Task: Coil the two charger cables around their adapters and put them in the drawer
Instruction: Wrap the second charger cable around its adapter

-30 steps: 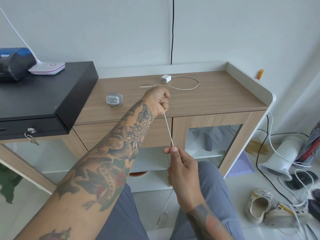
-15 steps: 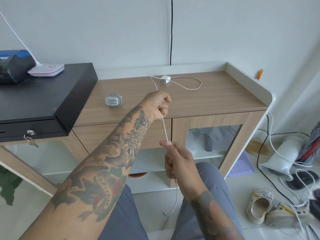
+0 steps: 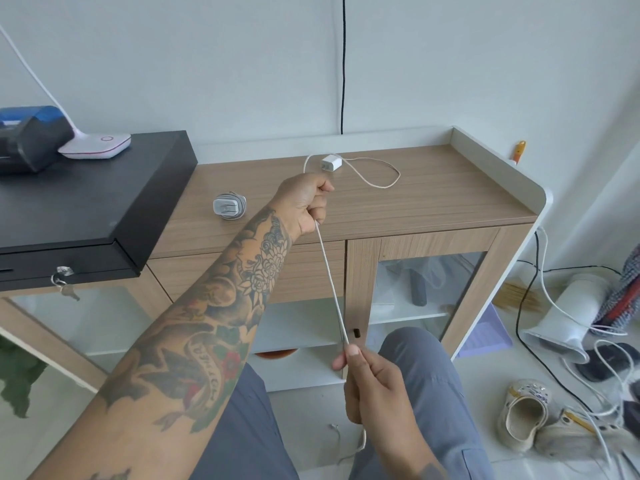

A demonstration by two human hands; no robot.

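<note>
My right hand (image 3: 375,386) is nearest, held above my lap. Its thumb and forefinger pinch the white cable (image 3: 330,285); the other fingers curl round the cable below the pinch. The free end hangs down from this hand between my knees.

From the pinch, the cable runs taut, up and slightly left, to my left hand (image 3: 306,202). That hand is closed in a fist round the cable, held over the front part of the wooden cabinet top (image 3: 450,199).

Beyond the left hand, the cable lies slack on the cabinet top. It forms one open loop to the right and ends at the white adapter (image 3: 331,163), which lies near the back edge.

The second adapter (image 3: 228,206), with its cable already coiled round it, lies on the cabinet top to the left, just beside the black cash box (image 3: 86,202). The two adapters are well apart.

The drawer front (image 3: 311,271) below the cabinet top is closed.
</note>
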